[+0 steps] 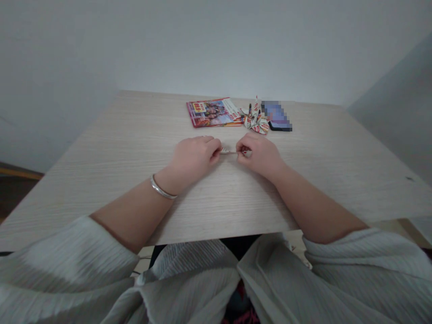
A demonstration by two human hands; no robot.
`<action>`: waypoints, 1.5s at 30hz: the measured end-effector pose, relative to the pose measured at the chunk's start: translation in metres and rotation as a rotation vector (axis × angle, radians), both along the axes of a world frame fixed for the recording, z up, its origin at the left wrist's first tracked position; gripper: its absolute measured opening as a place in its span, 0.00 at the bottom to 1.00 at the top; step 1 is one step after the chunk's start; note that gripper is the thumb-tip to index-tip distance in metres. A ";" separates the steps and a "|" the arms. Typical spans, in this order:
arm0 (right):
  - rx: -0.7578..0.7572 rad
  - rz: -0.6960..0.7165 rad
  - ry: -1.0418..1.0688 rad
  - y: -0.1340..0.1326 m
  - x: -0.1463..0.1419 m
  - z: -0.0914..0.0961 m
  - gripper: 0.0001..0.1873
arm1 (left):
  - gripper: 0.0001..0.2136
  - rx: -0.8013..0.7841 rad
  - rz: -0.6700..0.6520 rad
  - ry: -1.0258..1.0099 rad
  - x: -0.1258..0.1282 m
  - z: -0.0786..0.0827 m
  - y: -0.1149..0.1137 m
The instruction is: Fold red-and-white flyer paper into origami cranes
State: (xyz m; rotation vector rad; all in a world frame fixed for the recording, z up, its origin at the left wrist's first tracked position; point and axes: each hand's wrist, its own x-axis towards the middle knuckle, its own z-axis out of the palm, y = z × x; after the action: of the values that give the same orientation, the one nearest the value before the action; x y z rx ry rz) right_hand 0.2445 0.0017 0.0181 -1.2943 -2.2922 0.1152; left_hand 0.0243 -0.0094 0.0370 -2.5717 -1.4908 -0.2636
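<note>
Between my two hands a small piece of folded printed paper [228, 151] stretches just over the tabletop. My left hand [197, 155], with a silver bangle on its wrist, pinches the paper's left end between thumb and fingers. At the right end my right hand [259, 155] is closed on it the same way. Fingers cover most of the paper, so its full shape is hidden. Just beyond my right hand stand folded paper cranes [256, 122] of similar printed paper; how many cannot be made out.
A stack of colourful printed leaflets [216, 112] lies at the back of the pale wooden table [111, 157]. Right of the paper cranes is a phone [278, 117], its screen blurred out. A white wall [216, 45] rises behind the table's far edge.
</note>
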 end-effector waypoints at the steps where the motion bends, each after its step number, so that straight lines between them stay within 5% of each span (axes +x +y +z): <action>1: 0.005 0.005 0.000 0.001 0.004 0.000 0.05 | 0.12 0.001 0.006 -0.013 -0.001 0.000 0.001; 14: 0.014 0.054 0.184 0.004 0.018 -0.004 0.06 | 0.13 -0.021 -0.025 -0.100 -0.008 -0.002 0.005; 23: 0.029 0.021 -0.067 -0.012 -0.015 0.002 0.10 | 0.12 0.000 -0.177 -0.103 0.000 -0.003 -0.001; 30: 0.003 0.073 -0.162 -0.013 -0.009 0.007 0.11 | 0.13 0.019 -0.180 -0.041 -0.001 -0.002 0.002; 45: -0.111 0.073 0.018 0.007 0.040 0.007 0.07 | 0.13 -0.021 0.028 0.031 -0.021 0.007 0.017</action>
State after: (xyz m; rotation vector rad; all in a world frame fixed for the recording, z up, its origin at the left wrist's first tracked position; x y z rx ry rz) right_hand 0.2849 0.0083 0.0254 -1.2580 -2.3471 0.2813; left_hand 0.0033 0.0075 0.0444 -2.5568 -1.5253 -0.2049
